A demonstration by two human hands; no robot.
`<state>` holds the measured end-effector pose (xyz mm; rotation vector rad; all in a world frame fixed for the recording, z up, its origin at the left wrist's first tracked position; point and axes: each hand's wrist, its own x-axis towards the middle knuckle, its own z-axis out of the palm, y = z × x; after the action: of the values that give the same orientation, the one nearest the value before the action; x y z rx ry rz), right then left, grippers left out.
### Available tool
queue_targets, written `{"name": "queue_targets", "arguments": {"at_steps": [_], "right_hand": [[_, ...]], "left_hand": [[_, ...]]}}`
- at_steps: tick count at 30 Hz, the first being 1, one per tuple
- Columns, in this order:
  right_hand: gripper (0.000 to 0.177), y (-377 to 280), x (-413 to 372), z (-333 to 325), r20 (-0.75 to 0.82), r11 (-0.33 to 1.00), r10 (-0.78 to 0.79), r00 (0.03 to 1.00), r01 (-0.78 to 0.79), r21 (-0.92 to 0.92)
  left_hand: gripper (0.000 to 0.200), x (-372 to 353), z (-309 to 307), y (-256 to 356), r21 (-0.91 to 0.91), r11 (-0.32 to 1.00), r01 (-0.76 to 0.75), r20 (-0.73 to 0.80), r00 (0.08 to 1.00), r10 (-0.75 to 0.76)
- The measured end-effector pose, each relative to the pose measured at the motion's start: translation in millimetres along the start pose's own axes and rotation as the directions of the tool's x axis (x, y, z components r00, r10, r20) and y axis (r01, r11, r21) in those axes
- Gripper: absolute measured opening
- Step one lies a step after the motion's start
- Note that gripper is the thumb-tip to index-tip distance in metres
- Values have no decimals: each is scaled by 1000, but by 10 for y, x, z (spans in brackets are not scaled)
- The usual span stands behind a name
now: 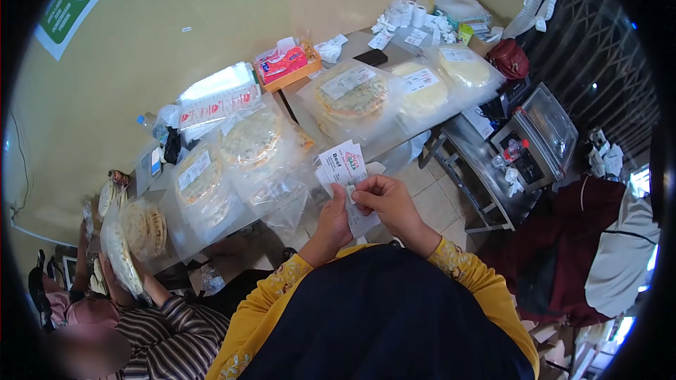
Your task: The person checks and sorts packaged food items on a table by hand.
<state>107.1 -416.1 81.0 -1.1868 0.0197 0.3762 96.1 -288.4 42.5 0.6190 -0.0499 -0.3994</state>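
Note:
Printed paper labels (343, 164), one reading "Beef", are in front of my body at the table's edge. My left hand (334, 219) is closed on their lower left part, thumb on top. At their right side my right hand (387, 203) pinches a small piece of paper between thumb and fingertips. Beyond my hands, bagged flat round breads lie on the table: a pack with a label (350, 91), a pair of paler packs (421, 86) to its right, and further packs (251, 138) to the left.
On the table (394, 130) are an orange box (290, 70), a dark phone (371, 58) and crumpled papers. A co-worker in a striped top (165, 334) holds a bagged stack (121, 250) at left. A metal machine (539, 141) stands on a lower table at right.

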Motion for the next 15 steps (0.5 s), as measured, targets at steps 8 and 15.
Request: {"name": "queue_targets", "arguments": {"at_steps": [8,15], "right_hand": [[8,-90,56,-339,64,983,50,997,-38,-179],[13,6,49,-435,18,937,-57,998,60,-344]], "left_hand": [[68,174,155,-303,44,997,-57,-86,994,60],[65,177,47,-466,204,979,-32,-92,994,52]]}}
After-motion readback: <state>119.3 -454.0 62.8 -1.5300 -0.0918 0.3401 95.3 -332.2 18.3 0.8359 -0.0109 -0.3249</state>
